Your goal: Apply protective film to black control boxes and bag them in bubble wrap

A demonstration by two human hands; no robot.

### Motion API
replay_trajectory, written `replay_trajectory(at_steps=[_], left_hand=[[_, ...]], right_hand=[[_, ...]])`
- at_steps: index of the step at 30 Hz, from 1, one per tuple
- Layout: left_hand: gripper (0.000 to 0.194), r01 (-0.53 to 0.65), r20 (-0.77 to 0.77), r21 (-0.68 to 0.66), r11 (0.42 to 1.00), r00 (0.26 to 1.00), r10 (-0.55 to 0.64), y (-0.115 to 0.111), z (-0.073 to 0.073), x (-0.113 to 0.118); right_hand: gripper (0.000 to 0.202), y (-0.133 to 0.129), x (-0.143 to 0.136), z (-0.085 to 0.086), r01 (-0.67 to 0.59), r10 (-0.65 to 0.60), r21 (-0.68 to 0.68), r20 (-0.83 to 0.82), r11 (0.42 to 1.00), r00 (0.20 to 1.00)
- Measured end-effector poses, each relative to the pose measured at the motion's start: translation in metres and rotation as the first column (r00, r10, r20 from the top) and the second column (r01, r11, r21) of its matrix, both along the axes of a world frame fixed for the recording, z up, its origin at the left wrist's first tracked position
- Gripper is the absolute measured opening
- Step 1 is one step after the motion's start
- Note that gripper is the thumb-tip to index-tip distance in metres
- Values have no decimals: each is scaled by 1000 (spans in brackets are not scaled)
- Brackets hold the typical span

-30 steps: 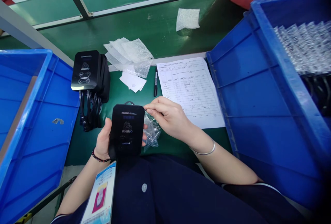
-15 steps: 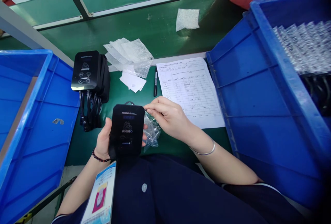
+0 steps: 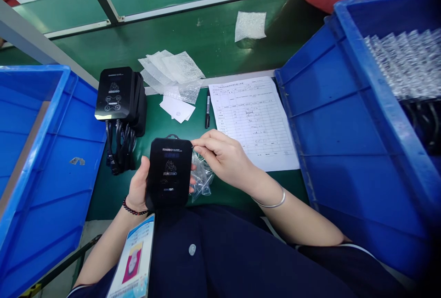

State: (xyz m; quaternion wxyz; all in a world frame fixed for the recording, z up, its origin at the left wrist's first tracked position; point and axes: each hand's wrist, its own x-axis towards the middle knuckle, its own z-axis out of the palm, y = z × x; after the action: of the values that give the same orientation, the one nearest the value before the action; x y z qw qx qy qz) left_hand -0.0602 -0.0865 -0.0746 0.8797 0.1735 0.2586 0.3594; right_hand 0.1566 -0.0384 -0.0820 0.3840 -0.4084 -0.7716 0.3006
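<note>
Right, the black RHINO unit (image 3: 168, 174) sits face up just before the person's dark top, above the near edge of the green table (image 3: 151, 126), lettering turned to read upright from the wearer's side. The left hand (image 3: 138, 185) has it cradled: thumb along one edge, fingertips peeping past the other, a part-open grasp filled by the casing. That grip looks chosen to steady the body and leave the upper corner free — and there's the right hand (image 3: 223, 155), thumb and forefinger pinched together at that very corner. Whether they nip the edge or something thin on it, I can't tell; it's too small.

Just beyond the fingertips, crumpled clear plastic (image 3: 203, 181) lies on the table. Over to the left, similar units (image 3: 115, 96) stand in a row, cables (image 3: 119, 146) gathered on the near side, probably to avoid tangles. The pen (image 3: 207, 112) lies right beside the printed form (image 3: 251, 123) — handy for writing, presumably. Blue bins (image 3: 310, 109) flank both sides, seemingly for short reaches.
</note>
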Motion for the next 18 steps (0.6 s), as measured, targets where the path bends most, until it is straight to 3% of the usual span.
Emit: replay_trajectory(at_steps=[18], left_hand=[[74,4,10,13,1000,1000,-4,-2,4,0]], right_hand=[[19,2,0,3,15,-15,20,-11,1000,1000]])
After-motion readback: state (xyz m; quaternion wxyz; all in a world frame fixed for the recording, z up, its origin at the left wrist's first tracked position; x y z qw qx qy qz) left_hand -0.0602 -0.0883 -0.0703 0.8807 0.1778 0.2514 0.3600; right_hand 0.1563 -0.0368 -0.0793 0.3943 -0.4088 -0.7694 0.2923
